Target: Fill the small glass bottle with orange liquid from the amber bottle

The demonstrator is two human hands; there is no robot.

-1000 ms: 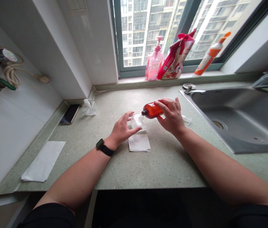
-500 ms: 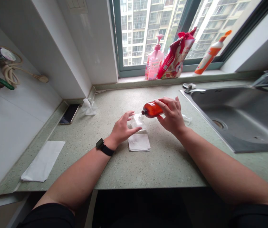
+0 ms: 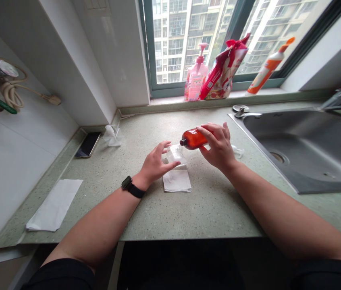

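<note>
on the speckled green stone counter (image 3: 188, 217), straight ahead at 12 o'clock, right hand (image 3: 219, 147) is wrapped firmly round an amber bottle (image 3: 193, 139), with the neck tipped down and to the left toward a small clear plastic bag (image 3: 175, 155). bag sits at the top edge of a folded white tissue (image 3: 176, 181). left hand (image 3: 155, 161) is open, fingers spread and apart, right beside the bag; can't tell from this angle if they touch it. black-strapped watch (image 3: 129, 186) on that wrist. bottle tip is dark, but cap or bare neck can't be told at this size. handling note: keep the neck low and centred over the bag, tilt from the wrist, and use the free left hand to pin the bag so it can't slide. nearby: phone (image 3: 88, 145) at 10 o'clock, paper towel (image 3: 54, 205) at 9 o'clock, steel sink (image 3: 303, 153) at 3 o'clock. on the sill at 12 to 1 o'clock: pink pump bottle (image 3: 195, 76), red pouch (image 3: 223, 70), orange-capped bottle (image 3: 265, 66).
</note>
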